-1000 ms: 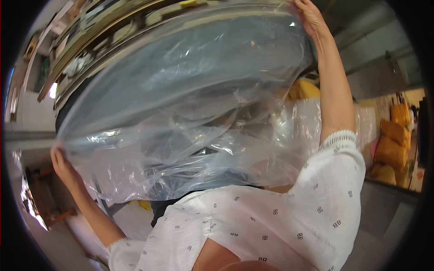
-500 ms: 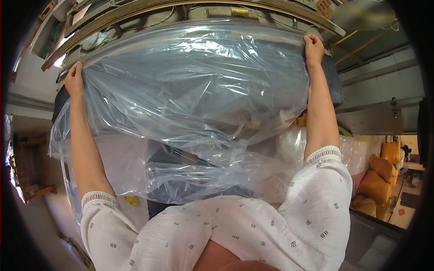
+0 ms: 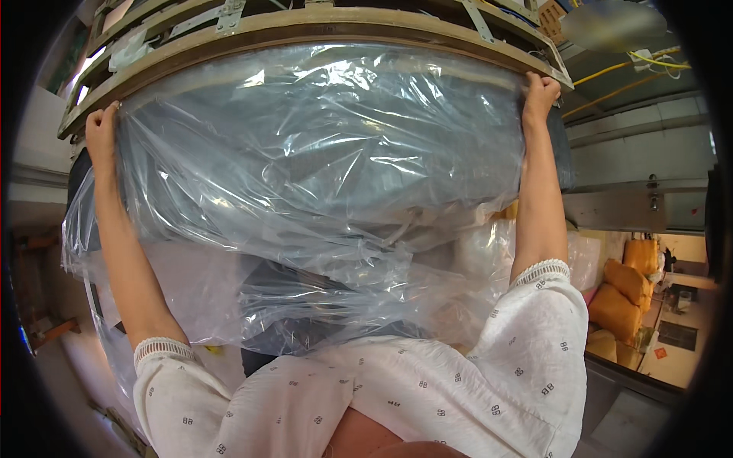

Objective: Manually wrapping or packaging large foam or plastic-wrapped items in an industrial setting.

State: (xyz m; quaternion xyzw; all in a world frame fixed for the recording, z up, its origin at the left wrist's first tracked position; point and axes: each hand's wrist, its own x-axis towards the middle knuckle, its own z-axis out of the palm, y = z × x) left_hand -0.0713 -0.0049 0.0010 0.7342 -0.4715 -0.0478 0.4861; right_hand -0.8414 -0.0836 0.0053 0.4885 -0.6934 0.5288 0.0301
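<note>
A wide sheet of clear plastic film [image 3: 328,153] is spread before me, wrinkled and shiny, its far edge reaching a long wooden bar [image 3: 321,30]. At the film's far left corner my left hand [image 3: 102,137] is closed, pinching the edge near the bar. My right hand [image 3: 540,99] pinches the far right corner close to the bar's right end. Between my hands the film's far part is stretched fairly flat. Its nearer part hangs in loose folds toward my body, over a dark surface seen through it.
Metal brackets [image 3: 229,15] are fixed to the bar's frame at the back. Yellow cables [image 3: 611,70] run at the upper right. Stuffed orange sacks [image 3: 620,305] are piled at the right, beyond a grey metal panel [image 3: 618,212].
The wooden bar with its brackets has come down and nearer, now covering the strip behind the film's far edge. My left hand has shifted left, my right slightly right and nearer.
</note>
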